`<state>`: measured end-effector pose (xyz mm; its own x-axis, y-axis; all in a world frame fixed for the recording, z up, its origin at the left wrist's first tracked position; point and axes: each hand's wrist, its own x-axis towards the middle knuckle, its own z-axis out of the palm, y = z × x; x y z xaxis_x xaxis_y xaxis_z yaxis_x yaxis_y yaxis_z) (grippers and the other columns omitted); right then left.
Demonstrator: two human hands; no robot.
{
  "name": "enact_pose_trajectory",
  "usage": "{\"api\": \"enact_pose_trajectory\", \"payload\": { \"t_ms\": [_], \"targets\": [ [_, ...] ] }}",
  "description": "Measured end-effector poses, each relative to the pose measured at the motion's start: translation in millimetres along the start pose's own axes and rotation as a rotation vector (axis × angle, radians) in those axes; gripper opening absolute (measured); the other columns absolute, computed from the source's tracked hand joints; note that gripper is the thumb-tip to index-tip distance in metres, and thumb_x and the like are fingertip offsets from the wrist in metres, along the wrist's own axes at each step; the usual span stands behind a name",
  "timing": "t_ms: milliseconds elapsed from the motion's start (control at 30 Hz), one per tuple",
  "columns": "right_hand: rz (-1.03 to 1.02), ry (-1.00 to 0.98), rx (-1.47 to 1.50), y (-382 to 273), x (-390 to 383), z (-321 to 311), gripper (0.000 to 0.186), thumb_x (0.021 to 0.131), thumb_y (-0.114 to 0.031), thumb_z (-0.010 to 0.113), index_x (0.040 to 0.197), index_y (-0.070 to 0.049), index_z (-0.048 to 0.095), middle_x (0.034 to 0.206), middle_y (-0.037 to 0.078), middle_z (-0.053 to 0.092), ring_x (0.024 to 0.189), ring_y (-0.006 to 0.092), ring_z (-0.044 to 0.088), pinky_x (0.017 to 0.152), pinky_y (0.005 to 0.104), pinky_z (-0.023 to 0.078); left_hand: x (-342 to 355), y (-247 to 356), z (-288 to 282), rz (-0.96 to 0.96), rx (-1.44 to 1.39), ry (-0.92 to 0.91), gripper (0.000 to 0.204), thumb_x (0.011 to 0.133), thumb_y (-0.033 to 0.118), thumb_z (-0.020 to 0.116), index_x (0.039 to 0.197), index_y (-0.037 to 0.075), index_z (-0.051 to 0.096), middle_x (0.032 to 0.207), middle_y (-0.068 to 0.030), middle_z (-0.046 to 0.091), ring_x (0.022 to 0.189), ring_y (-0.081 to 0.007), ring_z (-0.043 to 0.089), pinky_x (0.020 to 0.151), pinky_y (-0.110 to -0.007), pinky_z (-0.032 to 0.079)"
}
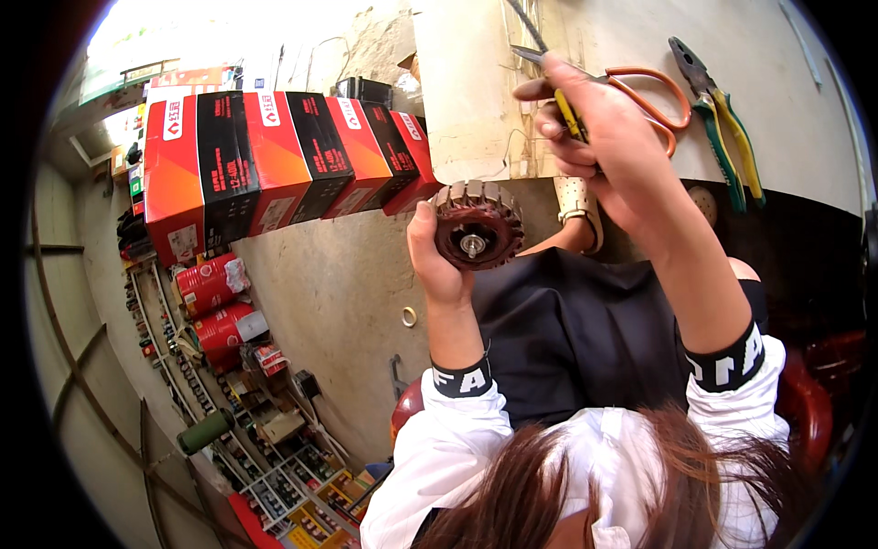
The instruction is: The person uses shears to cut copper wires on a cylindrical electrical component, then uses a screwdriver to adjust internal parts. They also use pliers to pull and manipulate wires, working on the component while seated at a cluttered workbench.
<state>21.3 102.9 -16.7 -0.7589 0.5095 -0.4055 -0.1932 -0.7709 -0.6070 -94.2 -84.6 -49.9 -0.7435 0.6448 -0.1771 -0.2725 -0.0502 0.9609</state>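
My left hand (439,258) is closed around a round, slotted motor core (477,229), reddish brown with a metal shaft at its centre. It is held just off the near edge of the worktable (466,82). Above the table, my right hand (604,119) is closed on a tool with a yellow-and-black handle (569,115); its working end is hidden by my fingers. Scissors with orange handles (672,87) lie beneath and beside that hand, their blade tips showing past it. To their right rest combination pliers (722,133) with green-and-yellow grips.
Red-and-black cartons (265,156) stand in a row left of the table. Red drums (215,284) and shelving with small parts (293,485) are farther left. A tape roll (409,317) lies on the floor. A thin dark rod (526,23) sits at the table's far side.
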Motion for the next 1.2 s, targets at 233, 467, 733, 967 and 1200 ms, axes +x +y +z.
{"api": "enact_pose_trajectory", "payload": {
  "t_ms": [233, 467, 733, 967, 1200],
  "targets": [
    [-0.342, -0.096, -0.519, -15, -19, -24, 0.03, 0.101, -0.027, 0.053, 0.098, -0.001, 0.066, 0.067, -0.002, 0.054, 0.053, 0.0028, 0.044, 0.045, 0.0192, 0.032, 7, 5, 2, -0.05, -0.058, 0.184, 0.046, 0.099, 0.044, 0.045, 0.108, 0.002, 0.062, 0.096, -0.011, 0.069, 0.085, -0.0215, 0.069, 0.076, -0.038, 0.059],
    [-0.225, -0.309, -0.929, -14, -39, -37, 0.024, 0.091, -0.012, 0.067, 0.103, 0.008, 0.066, 0.074, 0.006, 0.064, 0.066, 0.0075, 0.06, 0.061, 0.0239, 0.048, 5, 10, 10, -0.044, -0.044, 0.159, 0.046, 0.099, 0.043, 0.046, 0.109, 0.001, 0.063, 0.097, -0.0113, 0.07, 0.084, -0.0205, 0.069, 0.074, -0.035, 0.06],
    [-0.231, -0.281, -0.98, -21, -42, -52, 0.025, 0.083, -0.001, 0.069, 0.107, 0.005, 0.067, 0.086, 0.008, 0.064, 0.076, 0.0118, 0.059, 0.07, 0.0234, 0.048, 4, 9, 13, -0.017, 0.02, 0.167, 0.051, 0.099, 0.045, 0.044, 0.109, -0.001, 0.064, 0.097, -0.0118, 0.07, 0.086, -0.0196, 0.069, 0.078, -0.033, 0.056],
    [-0.279, -0.227, -0.97, -19, -44, -44, 0.024, 0.084, -0.002, 0.068, 0.107, 0.003, 0.066, 0.09, 0.008, 0.063, 0.082, 0.0123, 0.059, 0.074, 0.0239, 0.047, 3, 9, 15, -0.03, -0.007, 0.149, 0.046, 0.099, 0.043, 0.045, 0.108, 0.002, 0.064, 0.099, -0.0104, 0.07, 0.088, -0.0193, 0.068, 0.08, -0.035, 0.057],
    [-0.283, -0.02, -0.82, 0, -37, -36, 0.028, 0.081, -0.015, 0.078, 0.095, 0.005, 0.064, 0.069, 0.005, 0.06, 0.063, 0.0094, 0.058, 0.059, 0.0257, 0.046, 0, 8, 26, -0.111, -0.103, 0.223, 0.051, 0.098, 0.047, 0.044, 0.111, 0.001, 0.062, 0.098, -0.0118, 0.07, 0.086, -0.0227, 0.069, 0.077, -0.036, 0.058]
  ]
}}
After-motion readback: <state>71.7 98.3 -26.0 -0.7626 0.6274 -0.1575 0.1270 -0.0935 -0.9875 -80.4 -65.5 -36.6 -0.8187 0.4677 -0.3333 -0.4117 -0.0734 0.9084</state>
